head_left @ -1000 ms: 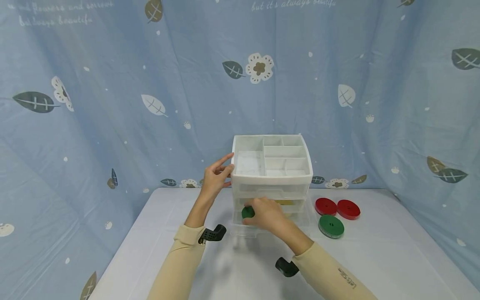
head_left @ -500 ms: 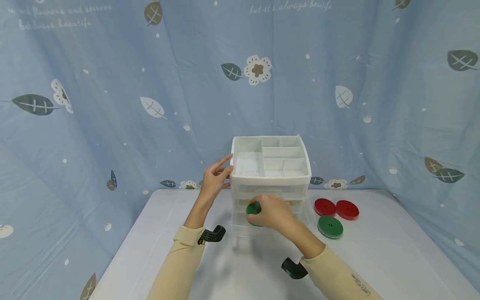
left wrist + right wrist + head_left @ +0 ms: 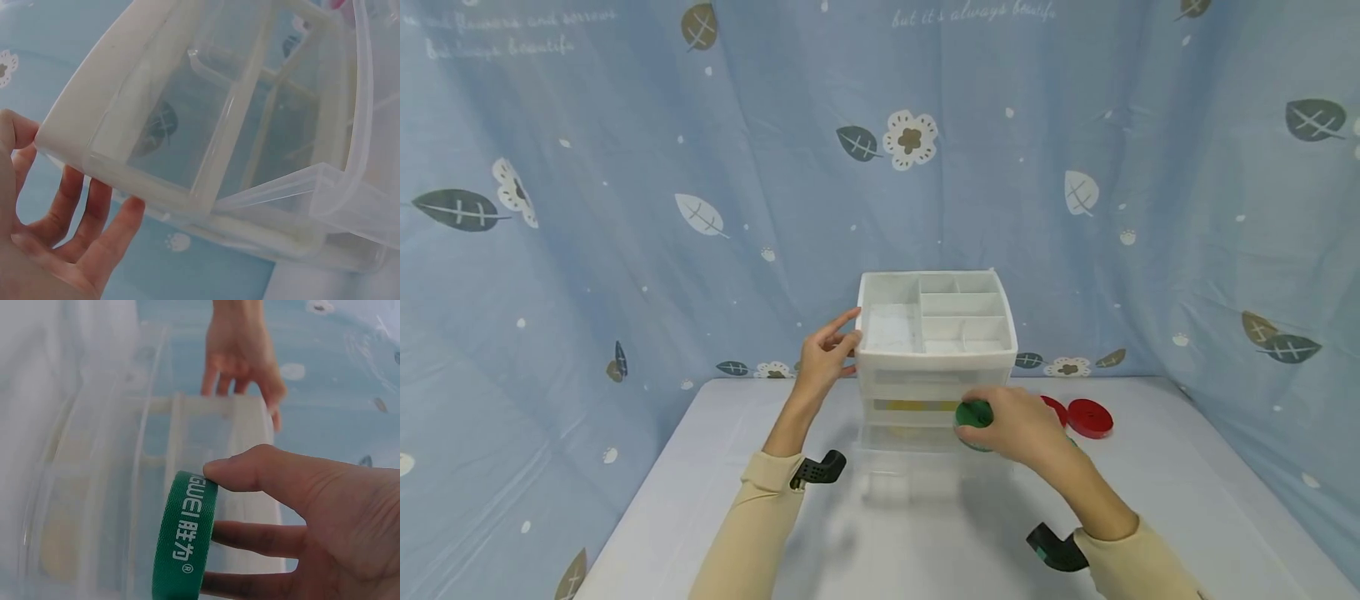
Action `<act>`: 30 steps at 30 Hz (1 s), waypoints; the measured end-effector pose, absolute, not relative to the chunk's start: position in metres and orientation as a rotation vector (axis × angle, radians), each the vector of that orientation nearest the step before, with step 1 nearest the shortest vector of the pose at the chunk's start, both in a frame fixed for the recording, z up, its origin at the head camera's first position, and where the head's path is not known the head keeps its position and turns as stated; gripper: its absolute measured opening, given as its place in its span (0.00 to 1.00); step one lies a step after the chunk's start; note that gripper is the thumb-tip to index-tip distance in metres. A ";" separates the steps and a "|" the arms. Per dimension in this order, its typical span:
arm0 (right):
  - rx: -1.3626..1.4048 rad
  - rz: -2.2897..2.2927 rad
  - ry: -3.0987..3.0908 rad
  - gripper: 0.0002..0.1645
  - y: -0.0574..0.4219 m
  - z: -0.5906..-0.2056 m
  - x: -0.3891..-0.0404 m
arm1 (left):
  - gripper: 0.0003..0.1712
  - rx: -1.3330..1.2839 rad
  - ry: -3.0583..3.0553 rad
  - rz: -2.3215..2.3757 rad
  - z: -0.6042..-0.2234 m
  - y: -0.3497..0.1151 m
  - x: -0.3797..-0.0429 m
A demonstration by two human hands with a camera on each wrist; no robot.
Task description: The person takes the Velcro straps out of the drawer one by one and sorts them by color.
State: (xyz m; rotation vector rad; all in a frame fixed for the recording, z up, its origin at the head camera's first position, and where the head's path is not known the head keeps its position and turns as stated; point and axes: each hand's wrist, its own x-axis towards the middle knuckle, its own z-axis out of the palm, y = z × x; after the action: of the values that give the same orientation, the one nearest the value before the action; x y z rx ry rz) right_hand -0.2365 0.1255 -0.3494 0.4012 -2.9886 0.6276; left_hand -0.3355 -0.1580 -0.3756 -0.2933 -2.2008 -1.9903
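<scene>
My right hand (image 3: pixel 1022 425) pinches a green tape roll (image 3: pixel 973 425) between thumb and fingers, in front of the right side of a white plastic drawer unit (image 3: pixel 936 361). White lettering shows on the textured rim of the green tape roll (image 3: pixel 185 531) in the right wrist view. My left hand (image 3: pixel 826 354) rests on the unit's left side. Its fingers (image 3: pixel 103 240) are spread and fairly straight against the white frame in the left wrist view. The clear bottom drawer (image 3: pixel 887 483) is pulled out toward me.
Something yellow (image 3: pixel 917 406) shows through the middle drawer. On the table (image 3: pixel 730 517), right of the unit, lie two red tape rolls (image 3: pixel 1090 418), one partly behind my right hand. Another green roll there is almost hidden by the wrist. A patterned blue curtain (image 3: pixel 775 167) hangs behind.
My right hand has lifted the green tape roll out of the bottom drawer and carried it to the right, now covering part of the rolls on the table. The left hand stays on the unit.
</scene>
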 end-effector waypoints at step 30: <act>-0.004 0.491 -3.171 0.39 0.297 -0.430 -0.267 | 0.24 -0.282 -2.197 -2.047 -0.366 -0.157 -0.329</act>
State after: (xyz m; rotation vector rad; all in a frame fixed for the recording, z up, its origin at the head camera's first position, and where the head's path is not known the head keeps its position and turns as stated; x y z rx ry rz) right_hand -0.2675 0.2967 -0.4304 -0.0043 -3.1714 0.4909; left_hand -0.3292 -0.1571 -0.3657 -0.2815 -2.1971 -2.0467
